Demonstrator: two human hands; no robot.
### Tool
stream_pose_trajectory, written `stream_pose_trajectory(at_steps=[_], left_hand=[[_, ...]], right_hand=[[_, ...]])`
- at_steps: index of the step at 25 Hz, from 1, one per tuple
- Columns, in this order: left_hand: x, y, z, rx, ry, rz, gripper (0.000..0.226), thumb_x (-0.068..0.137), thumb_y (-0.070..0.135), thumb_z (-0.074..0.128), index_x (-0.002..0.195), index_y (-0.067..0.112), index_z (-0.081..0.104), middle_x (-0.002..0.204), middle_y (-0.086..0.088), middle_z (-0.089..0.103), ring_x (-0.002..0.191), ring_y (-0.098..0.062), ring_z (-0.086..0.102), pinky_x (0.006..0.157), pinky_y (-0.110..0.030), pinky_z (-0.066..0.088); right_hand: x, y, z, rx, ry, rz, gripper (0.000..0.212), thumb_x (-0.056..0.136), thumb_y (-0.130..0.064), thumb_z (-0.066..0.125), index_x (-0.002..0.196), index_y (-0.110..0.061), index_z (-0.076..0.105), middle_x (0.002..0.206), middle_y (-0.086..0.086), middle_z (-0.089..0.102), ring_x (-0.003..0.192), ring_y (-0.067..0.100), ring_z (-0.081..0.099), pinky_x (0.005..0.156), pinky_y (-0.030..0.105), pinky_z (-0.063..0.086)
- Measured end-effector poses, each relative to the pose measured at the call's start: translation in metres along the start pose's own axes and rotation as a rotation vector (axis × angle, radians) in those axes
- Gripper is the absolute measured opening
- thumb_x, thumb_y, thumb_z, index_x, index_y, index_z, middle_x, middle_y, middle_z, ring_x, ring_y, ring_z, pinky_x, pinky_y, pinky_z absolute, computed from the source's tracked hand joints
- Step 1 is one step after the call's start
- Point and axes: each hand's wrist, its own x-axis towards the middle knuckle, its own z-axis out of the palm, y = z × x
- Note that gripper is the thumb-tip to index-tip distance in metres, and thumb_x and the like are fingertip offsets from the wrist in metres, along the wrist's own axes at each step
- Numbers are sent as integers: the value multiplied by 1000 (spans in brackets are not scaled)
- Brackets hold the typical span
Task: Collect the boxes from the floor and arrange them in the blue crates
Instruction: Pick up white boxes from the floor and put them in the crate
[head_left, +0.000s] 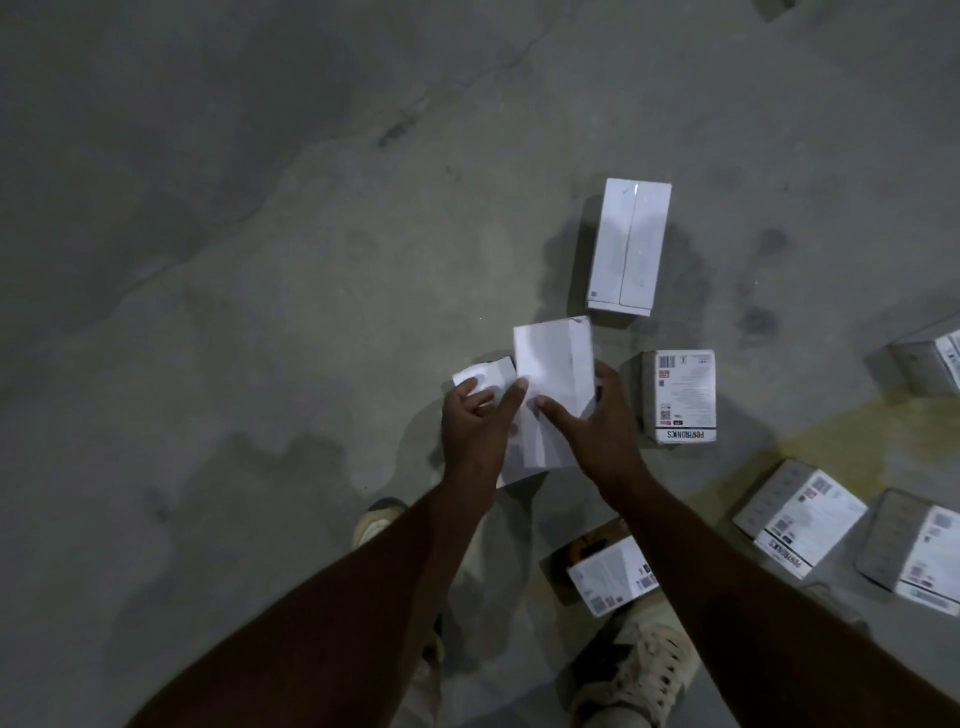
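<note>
In the head view, both hands meet over a grey concrete floor (260, 260). The left hand (475, 421) curls round a small white box (491, 375), thumb on top. The right hand (597, 426) grips a taller white box (553, 384) from its right side, thumb lying across the front face. The two boxes touch, the small one at the left of the tall one.

More boxes lie on the floor: a long white one (628, 247) just beyond the hands, a labelled one (680, 395) just right of the right hand, another (613, 574) near the right shoe (639, 670), and three more (802, 517) at the right edge. No crate is in view.
</note>
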Motion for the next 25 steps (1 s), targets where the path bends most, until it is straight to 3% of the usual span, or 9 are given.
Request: stream_pose_trajectory(at_steps=[3,5,7,9,11,14,18,21,25], left_hand=[[0,4,-17,-150,-197,-131,40,82,51,75,109,23,65,116,-5,72,105,-31,68,96,-52,55],[2,4,-32,-252,-247,-190,37,84,52,72,107,23,67,108,-12,75,101,-35,70,95,-54,55],[9,-3,-49,-341,-249,-231,43,86,54,68,116,23,63,110,-14,74,100,-34,69,96,-52,54],[20,-15,-62,-393,-267,-244,48,90,54,61,126,22,57,113,-15,71,103,-32,66,97,-51,52],[22,-22,-68,-421,-276,-254,48,93,49,58,129,18,54,107,-15,69,99,-30,65,90,-47,56],[29,-30,-67,-346,-340,-268,41,95,48,53,119,15,56,93,-13,68,84,-25,64,75,-38,54],[31,-35,-65,-342,-349,-320,49,84,56,62,111,16,56,93,-14,66,86,-28,63,80,-40,52],[28,-33,-73,-372,-352,-322,58,76,60,65,113,16,59,95,-15,68,88,-30,64,82,-41,52],[0,-3,-80,-413,-375,-354,55,80,54,65,119,15,63,101,-16,71,93,-32,64,83,-40,53]], right_hand=[[-12,-22,-2,196,-191,48,39,99,-46,48,124,-19,58,113,-4,65,95,10,63,79,26,48],[-9,-23,3,185,-110,65,38,104,-42,39,109,-17,67,103,0,70,91,14,66,78,27,49],[0,-14,11,19,-7,109,28,103,-34,46,101,-14,65,101,6,69,89,19,64,77,28,48],[6,-5,20,-162,-18,146,20,98,-27,57,109,-12,62,109,9,67,92,19,60,79,27,44],[8,1,27,-227,-85,167,36,92,-25,66,122,-8,57,116,9,64,98,21,59,83,28,43],[13,10,49,-219,-181,170,56,80,-30,79,125,-7,53,113,5,61,98,19,60,84,33,49],[11,11,54,-86,-153,182,90,57,-47,91,130,-18,47,126,0,50,108,20,58,94,45,53],[2,4,42,-24,-127,207,92,61,-39,91,133,-23,35,125,-3,36,109,16,47,94,39,50],[-20,-24,11,37,-38,171,76,75,-33,83,135,-18,38,128,4,52,118,24,52,100,45,48]])
